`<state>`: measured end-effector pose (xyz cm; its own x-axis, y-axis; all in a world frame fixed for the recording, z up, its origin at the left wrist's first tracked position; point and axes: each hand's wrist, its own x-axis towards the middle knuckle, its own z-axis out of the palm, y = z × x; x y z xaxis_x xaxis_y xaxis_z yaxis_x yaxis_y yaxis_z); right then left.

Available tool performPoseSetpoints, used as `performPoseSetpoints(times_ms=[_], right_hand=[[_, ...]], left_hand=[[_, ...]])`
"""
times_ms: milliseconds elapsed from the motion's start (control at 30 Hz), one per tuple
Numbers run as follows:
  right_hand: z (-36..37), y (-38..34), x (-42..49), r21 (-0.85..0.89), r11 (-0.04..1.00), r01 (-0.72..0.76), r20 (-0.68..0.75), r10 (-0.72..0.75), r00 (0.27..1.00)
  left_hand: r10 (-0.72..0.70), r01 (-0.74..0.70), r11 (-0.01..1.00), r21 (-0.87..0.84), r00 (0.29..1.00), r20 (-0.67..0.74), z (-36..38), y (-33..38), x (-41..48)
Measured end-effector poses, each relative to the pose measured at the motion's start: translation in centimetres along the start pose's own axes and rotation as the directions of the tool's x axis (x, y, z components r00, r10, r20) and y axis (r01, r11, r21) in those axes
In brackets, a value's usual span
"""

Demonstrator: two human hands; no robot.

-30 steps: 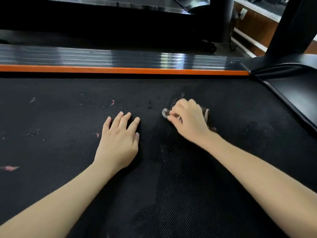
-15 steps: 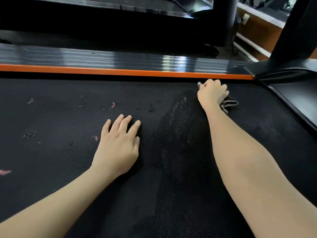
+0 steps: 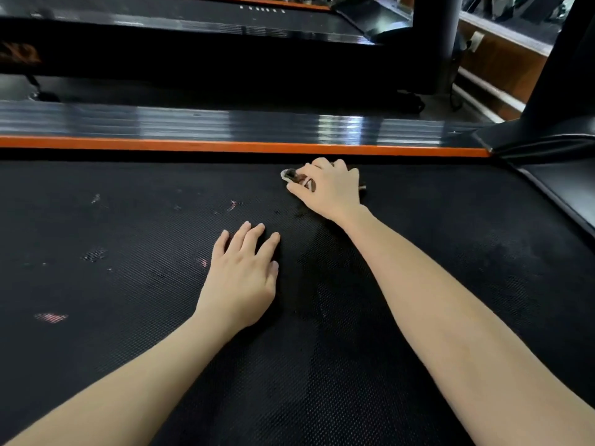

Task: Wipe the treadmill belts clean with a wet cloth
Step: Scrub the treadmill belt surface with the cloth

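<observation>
cloth: dark crumpled cloth [image 3: 292, 176] mostly hidden under the right hand [image 3: 330, 189], scraps showing at 10 and 3 o'clock
belt: black textured treadmill belt [image 3: 128, 333] cut off at 6 and 9 o'clock
forearms: bare forearms [image 3: 450, 317] cut off at 6 o'clock
marks: small white marks [image 3: 262, 9] at 12 o'clock, unreadable

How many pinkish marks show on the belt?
3: a pinkish mark at the far left of the belt, another just left of the left hand, a third beyond that hand. The arms may hide more.
</observation>
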<state>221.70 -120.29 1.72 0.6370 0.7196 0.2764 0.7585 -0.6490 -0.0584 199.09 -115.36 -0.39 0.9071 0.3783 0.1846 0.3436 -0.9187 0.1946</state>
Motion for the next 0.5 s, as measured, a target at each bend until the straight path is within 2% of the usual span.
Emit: performPoseSetpoints(times_ms=[67, 167, 300, 400, 467, 500], right_hand=[[0.0, -0.9, -0.2, -0.035, 0.998, -0.049, 0.015, 0.05, 0.999], [-0.3, -2.2, -2.3, 0.008, 1.0, -0.029, -0.018, 0.029, 0.999], [-2.2, -2.1, -10.4, 0.139, 0.978, 0.155, -0.137, -0.136, 0.981], [-4.0, -0.9, -16.9, 0.171, 0.925, 0.34, -0.148, -0.317, 0.937], [-4.4, 0.6, -17.4, 0.15, 0.911, 0.384, -0.145, -0.364, 0.92], [-4.0, 1.2, -16.2, 0.121, 0.927, 0.355, -0.152, -0.336, 0.929]], left_hand=[[0.0, 0.0, 1.0, 0.005, 1.0, 0.007, 0.0, 0.1, 0.0], [-0.008, 0.008, 1.0, -0.015, 1.0, 0.008, -0.1, 0.1, -0.1], [-0.016, 0.016, 0.999, -0.034, 1.0, 0.026, -0.1, 0.2, -0.1], [-0.015, 0.015, 0.999, -0.032, 1.0, 0.017, -0.2, 0.2, -0.1], [-0.019, 0.02, 0.999, -0.038, 1.0, 0.006, -0.2, 0.2, -0.2], [-0.018, 0.018, 0.999, -0.033, 1.0, 0.006, -0.2, 0.3, -0.2]])
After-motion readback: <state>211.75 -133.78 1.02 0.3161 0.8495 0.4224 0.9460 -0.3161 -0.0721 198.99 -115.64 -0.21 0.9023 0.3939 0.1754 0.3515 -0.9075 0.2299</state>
